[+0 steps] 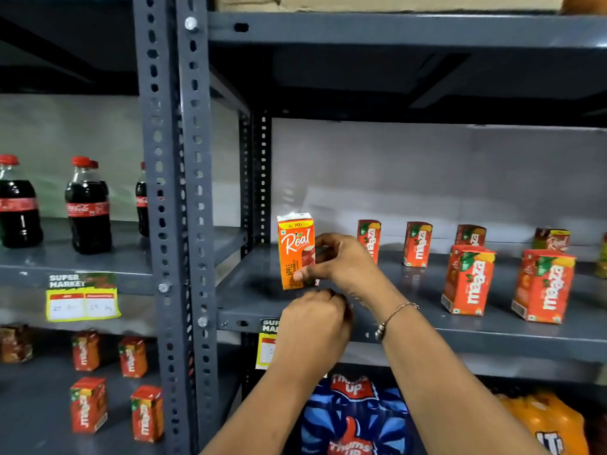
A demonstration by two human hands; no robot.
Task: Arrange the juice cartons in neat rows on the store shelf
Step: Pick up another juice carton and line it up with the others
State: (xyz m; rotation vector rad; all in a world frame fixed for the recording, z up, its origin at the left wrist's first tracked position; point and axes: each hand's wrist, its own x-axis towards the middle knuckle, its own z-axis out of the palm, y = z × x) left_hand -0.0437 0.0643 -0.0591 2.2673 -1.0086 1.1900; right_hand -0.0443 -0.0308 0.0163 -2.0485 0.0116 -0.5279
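An orange Real apple juice carton (pixel 294 249) stands upright at the left end of the grey metal shelf (pixel 460 333). My right hand (pixel 341 262), a bracelet on its wrist, grips the carton's right side. My left hand (pixel 313 318) is a closed fist just below it at the shelf's front edge, and nothing shows in it. Red Maaza cartons stand spaced out to the right: three in a back row (pixel 417 244) and two larger-looking ones in front (pixel 468 279) (pixel 543 285). A darker Real carton (pixel 551 239) stands at the back right.
Perforated steel posts (pixel 177 224) divide the shelving. Cola bottles (pixel 87 205) stand on the left shelf, with more Maaza cartons (pixel 88 405) on the shelf below them. A blue Thums Up pack (pixel 354 415) and an orange pack (pixel 545 425) lie underneath. Yellow price labels (pixel 82 305) hang on the shelf edges.
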